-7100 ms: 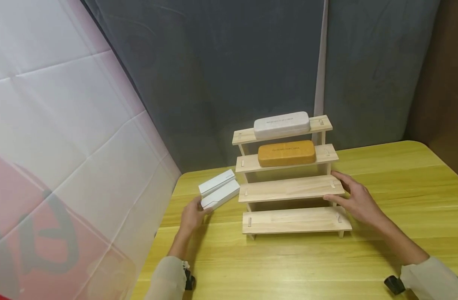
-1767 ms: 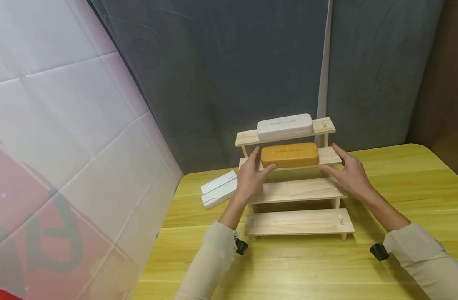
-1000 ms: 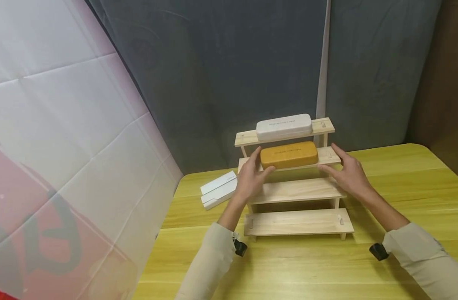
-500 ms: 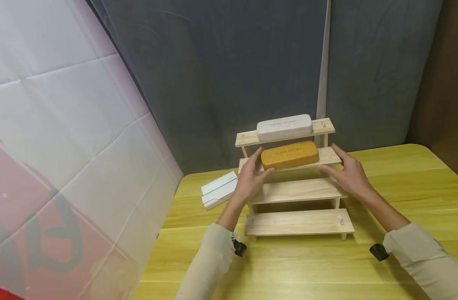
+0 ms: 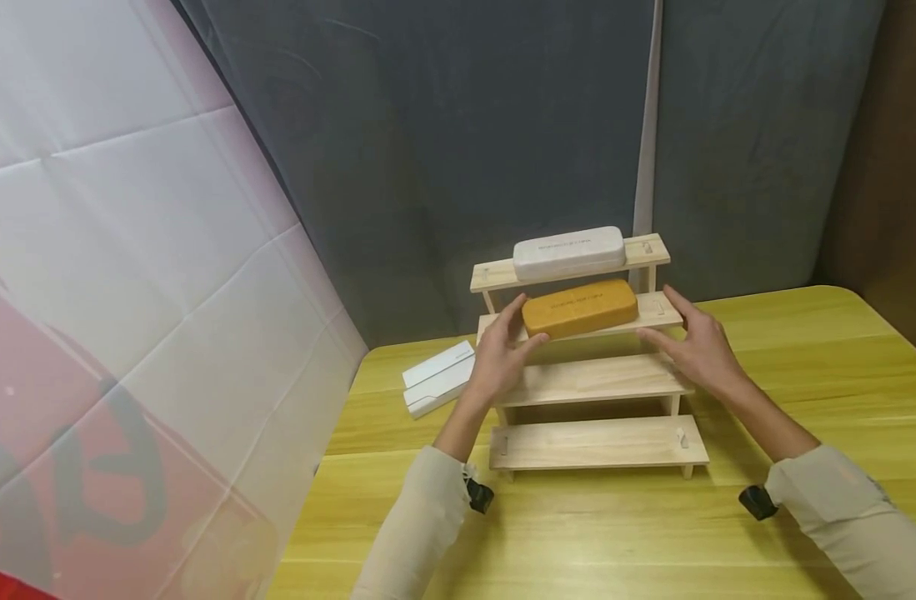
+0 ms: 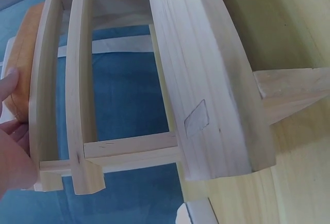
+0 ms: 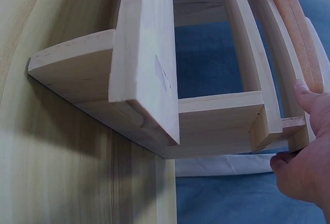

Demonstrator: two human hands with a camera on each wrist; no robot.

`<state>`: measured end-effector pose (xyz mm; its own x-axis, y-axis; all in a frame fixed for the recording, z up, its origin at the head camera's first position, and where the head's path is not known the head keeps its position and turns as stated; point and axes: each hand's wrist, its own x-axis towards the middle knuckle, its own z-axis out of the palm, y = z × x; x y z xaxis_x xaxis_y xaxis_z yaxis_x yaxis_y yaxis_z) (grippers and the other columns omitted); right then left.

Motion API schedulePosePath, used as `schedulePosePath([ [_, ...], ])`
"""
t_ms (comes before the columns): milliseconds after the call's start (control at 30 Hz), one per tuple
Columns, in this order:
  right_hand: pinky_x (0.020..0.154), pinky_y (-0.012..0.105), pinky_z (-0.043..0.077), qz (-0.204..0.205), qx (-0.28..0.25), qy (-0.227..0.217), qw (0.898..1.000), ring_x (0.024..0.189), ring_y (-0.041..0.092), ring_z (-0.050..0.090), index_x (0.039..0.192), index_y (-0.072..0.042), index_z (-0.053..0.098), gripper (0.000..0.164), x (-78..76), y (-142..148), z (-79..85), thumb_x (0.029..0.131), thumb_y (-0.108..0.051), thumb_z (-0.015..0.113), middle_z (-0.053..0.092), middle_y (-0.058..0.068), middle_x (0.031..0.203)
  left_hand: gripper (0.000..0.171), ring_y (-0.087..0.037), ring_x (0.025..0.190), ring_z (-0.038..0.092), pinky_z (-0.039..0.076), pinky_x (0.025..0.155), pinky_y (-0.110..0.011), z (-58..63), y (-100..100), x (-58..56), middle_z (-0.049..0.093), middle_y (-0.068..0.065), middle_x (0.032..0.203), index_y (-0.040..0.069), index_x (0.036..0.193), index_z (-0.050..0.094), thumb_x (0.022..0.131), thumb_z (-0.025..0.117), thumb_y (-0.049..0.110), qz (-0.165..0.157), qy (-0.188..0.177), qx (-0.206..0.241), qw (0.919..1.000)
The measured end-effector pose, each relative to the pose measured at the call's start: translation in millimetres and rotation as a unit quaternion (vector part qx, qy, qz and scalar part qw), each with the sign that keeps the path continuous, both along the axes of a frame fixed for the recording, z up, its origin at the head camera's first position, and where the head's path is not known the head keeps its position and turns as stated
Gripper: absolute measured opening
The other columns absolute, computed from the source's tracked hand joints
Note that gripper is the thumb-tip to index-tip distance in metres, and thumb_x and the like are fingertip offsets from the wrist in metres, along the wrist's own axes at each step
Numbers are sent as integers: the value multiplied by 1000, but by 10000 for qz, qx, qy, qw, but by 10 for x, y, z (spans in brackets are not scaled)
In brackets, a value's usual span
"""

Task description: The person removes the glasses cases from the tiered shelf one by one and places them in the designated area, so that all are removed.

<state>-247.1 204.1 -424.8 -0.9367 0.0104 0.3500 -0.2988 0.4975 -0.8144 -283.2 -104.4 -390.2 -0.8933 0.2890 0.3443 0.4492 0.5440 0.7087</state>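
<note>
An orange glasses case (image 5: 581,308) lies on the second shelf from the top of a four-step wooden stand (image 5: 600,446), its right end angled toward the back. My left hand (image 5: 498,354) holds the case's left end, thumb at the front and fingers behind. In the left wrist view, the thumb presses the side of the orange case (image 6: 25,59). My right hand (image 5: 701,346) grips the right end of that same shelf, thumb along its front edge. The right wrist view shows the right hand (image 7: 309,152) wrapped round the shelf end, beside the orange case (image 7: 299,38).
On the top shelf sits a white glasses case (image 5: 568,252). A flat white box (image 5: 437,379) lies on the wooden table (image 5: 593,542) left of the stand, partly behind the left hand. A grey curtain (image 5: 458,150) hangs behind, and a printed cloth wall (image 5: 165,275) stands left.
Earlier, my left hand was at the white box and my right hand lower on the stand; both moved up to the second shelf. The orange case has since turned slightly, its right end going back.
</note>
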Motion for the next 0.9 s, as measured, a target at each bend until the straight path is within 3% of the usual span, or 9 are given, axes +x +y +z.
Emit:
schedulePosePath([
  [367,108,69,42,-16,1,9,10000,146,53,39,166,3,24,93,-1,-2,-9,99,-29,80,31,32,165,77,-21,152,42,35,124,-34,-9,-22,10,48,-4,163,14,162,45,96,82,27,-122,-22,287,9995],
  [600,110,71,40,-15,-19,10,10000,147,53,37,166,2,24,93,-18,15,-24,99,-30,79,31,32,165,79,-22,143,54,44,117,-31,46,-44,29,54,-7,158,12,163,43,95,82,24,-338,-270,611,9972],
  [900,113,71,39,22,-75,22,10000,148,54,36,167,2,22,94,-40,18,-37,99,-27,80,33,32,165,77,-26,141,56,47,115,-31,70,-113,16,54,-11,157,11,160,47,93,84,25,-392,-192,663,9968],
])
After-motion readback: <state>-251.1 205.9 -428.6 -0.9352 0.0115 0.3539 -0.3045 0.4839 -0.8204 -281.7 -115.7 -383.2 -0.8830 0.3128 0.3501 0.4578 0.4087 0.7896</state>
